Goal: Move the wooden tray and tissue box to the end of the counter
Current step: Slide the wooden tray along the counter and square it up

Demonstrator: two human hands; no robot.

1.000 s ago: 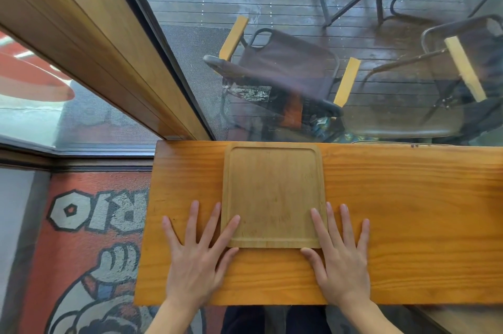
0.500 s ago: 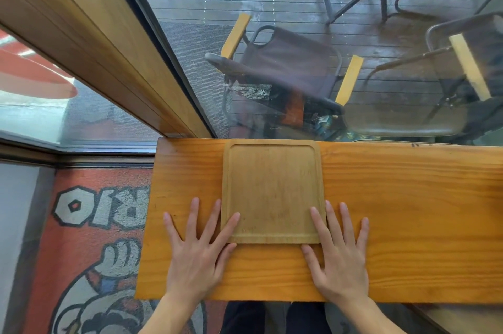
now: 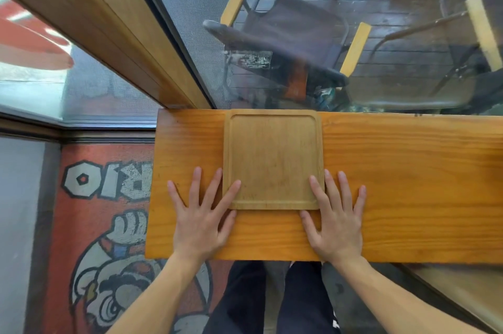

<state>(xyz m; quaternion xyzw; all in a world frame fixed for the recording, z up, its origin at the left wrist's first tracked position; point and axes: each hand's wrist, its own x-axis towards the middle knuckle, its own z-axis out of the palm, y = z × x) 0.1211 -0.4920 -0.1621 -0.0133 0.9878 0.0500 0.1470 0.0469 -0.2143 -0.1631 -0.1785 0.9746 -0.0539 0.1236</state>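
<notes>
Head view: the wooden tray (image 3: 273,159) is seen lying flat at the centre of the frame on the orange-brown desk (image 3: 408,184), its far edge pushed up to the desk's back edge by the window glass (image 3: 299,34). The tray sits near the desk's left end, with a strip of bare wood left of it. The left hand (image 3: 200,220) is laid flat at the tray's lower-left corner, fingers (image 3: 231,192) spread wide, one fingertip resting on the rim. The right hand (image 3: 336,220) is pressed flat at the lower-right corner, fingers spread wide too, one on the rim. Nothing is gripped by either hand. A painted mural (image 3: 109,225) is seen at lower left, and a folding chair (image 3: 294,34) beyond the glass at upper centre.
</notes>
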